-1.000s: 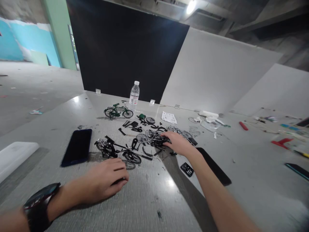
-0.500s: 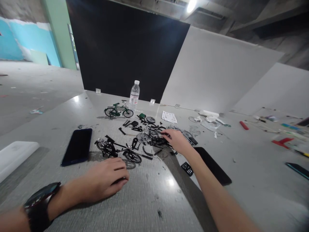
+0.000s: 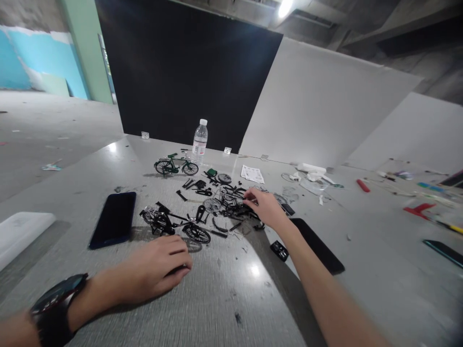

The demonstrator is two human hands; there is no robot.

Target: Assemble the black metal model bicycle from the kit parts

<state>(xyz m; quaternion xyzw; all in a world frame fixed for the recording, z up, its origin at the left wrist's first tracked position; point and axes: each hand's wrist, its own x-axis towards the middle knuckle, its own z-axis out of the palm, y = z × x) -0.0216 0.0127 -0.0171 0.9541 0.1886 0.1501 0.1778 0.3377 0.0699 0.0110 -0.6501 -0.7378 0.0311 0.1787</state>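
Note:
My right hand (image 3: pixel 265 206) reaches into a pile of small black and silver model bicycle parts (image 3: pixel 231 205), its thumb and fingers curled towards each other. What lies between its fingertips is too small to make out. My left hand (image 3: pixel 164 265) rests palm down on the table, fingers loosely bent and thumb apart, with nothing seen in it. Just beyond it stands a black model bicycle (image 3: pixel 175 224). Farther back is a green model bicycle (image 3: pixel 176 165). Among the loose pieces are a wheel (image 3: pixel 212 206) and a green part (image 3: pixel 211 172).
A dark blue phone (image 3: pixel 113 219) lies left of the black bicycle, near a white block (image 3: pixel 23 233). A water bottle (image 3: pixel 199 142) stands behind. On the right are a black slab (image 3: pixel 320 246), a small black case (image 3: pixel 279 250), a paper sheet (image 3: pixel 252 174) and a red-handled tool (image 3: pixel 419 210).
My right hand has shifted slightly over the parts, and its fingers look a little more arched. My left hand stays in place. The whole view has moved a little.

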